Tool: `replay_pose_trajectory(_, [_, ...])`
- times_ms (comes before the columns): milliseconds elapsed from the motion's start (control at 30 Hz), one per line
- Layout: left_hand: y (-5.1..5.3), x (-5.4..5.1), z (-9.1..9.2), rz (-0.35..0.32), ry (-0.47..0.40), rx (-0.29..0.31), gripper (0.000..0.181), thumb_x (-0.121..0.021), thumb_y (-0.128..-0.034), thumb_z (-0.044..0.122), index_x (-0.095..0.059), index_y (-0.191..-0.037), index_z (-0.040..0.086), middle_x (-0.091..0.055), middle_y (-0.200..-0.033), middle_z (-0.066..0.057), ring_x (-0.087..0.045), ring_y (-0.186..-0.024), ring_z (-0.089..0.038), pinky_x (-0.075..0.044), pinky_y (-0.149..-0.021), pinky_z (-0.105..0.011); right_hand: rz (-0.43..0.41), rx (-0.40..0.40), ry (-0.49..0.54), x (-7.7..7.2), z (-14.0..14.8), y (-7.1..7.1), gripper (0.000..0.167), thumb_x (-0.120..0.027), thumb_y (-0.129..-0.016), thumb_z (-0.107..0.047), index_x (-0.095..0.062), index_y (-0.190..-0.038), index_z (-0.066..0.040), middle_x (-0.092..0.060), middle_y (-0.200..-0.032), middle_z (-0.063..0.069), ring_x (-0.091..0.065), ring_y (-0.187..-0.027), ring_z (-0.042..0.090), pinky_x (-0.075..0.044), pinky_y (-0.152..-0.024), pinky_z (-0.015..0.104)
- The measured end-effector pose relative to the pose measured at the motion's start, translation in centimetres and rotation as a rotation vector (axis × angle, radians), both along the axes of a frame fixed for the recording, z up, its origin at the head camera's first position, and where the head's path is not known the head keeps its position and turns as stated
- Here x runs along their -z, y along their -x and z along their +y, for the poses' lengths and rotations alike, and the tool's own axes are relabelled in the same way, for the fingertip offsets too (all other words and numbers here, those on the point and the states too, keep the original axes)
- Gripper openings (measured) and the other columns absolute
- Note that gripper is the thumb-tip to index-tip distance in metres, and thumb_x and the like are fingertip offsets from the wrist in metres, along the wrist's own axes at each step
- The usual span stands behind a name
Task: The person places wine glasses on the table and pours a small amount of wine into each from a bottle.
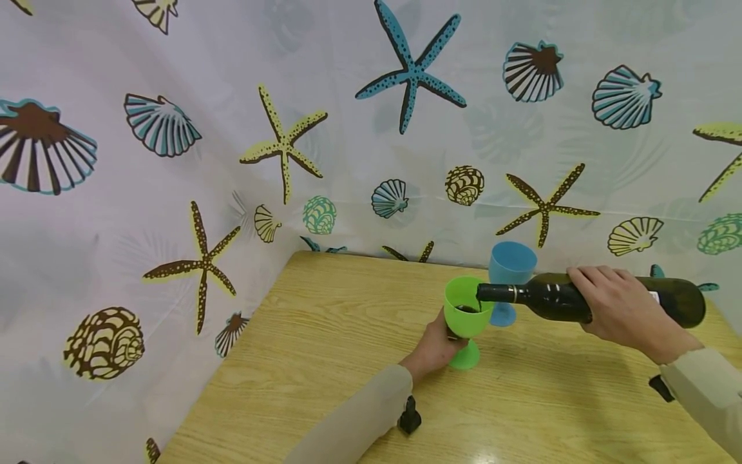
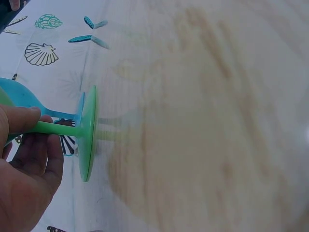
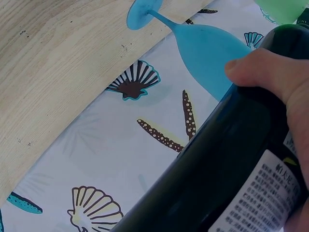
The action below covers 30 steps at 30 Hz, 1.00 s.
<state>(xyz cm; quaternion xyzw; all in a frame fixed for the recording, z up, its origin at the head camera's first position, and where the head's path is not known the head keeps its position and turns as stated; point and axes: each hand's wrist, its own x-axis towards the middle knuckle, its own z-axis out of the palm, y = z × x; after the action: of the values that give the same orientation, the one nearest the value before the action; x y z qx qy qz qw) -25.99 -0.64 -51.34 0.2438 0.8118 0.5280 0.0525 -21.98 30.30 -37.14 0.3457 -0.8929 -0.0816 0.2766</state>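
Note:
A dark wine bottle point(image 1: 553, 298) lies almost level in the air, its neck over the rim of a green goblet point(image 1: 464, 325). My right hand point(image 1: 623, 306) grips the bottle round its body; a white printed label point(image 3: 263, 195) shows in the right wrist view. Dark liquid runs from the mouth, and some dark liquid sits inside the green goblet. My left hand point(image 1: 436, 348) holds that goblet where bowl meets stem, thumb and fingers round it in the left wrist view. Just behind stands a blue goblet point(image 1: 513, 263), upright and untouched, partly covered by the bottle neck.
A light wooden table point(image 1: 324, 335) lies under everything. White cloth point(image 1: 342, 148) printed with starfish and shells hangs along its back and left edges. The blue goblet stands close to that back cloth. Dark wrist devices point(image 1: 409, 417) sit at both sleeves.

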Motion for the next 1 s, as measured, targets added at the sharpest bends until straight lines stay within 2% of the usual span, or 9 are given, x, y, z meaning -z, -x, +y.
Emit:
replay_pose_trajectory(567, [0.26, 0.21, 0.01, -0.013, 0.011, -0.005, 0.049, -0.062, -0.0915, 0.005, -0.037, -0.133, 0.013, -0.059, -0.113, -0.006, -0.061, -0.102, -0.019, -0.051, -0.083, -0.028, -0.013, 0.006, 0.018, -0.02, -0.13, -0.07, 0.098, -0.095, -0.040, -0.027, -0.050, -0.119, 0.010, -0.058, -0.107, 0.027, -0.059, -0.091, 0.042, -0.048, -0.075, 0.058])
replay_pose_trajectory(1000, [0.01, 0.00, -0.04, 0.000, 0.000, -0.003, 0.051, -0.063, -0.0907, 0.005, -0.037, -0.133, 0.012, -0.058, -0.115, -0.007, -0.060, -0.105, -0.020, -0.050, -0.085, -0.030, -0.016, 0.003, 0.015, 0.01, -0.13, -0.09, 0.099, -0.095, -0.039, -0.028, -0.051, -0.119, 0.010, -0.058, -0.107, 0.026, -0.059, -0.091, 0.042, -0.048, -0.075, 0.057])
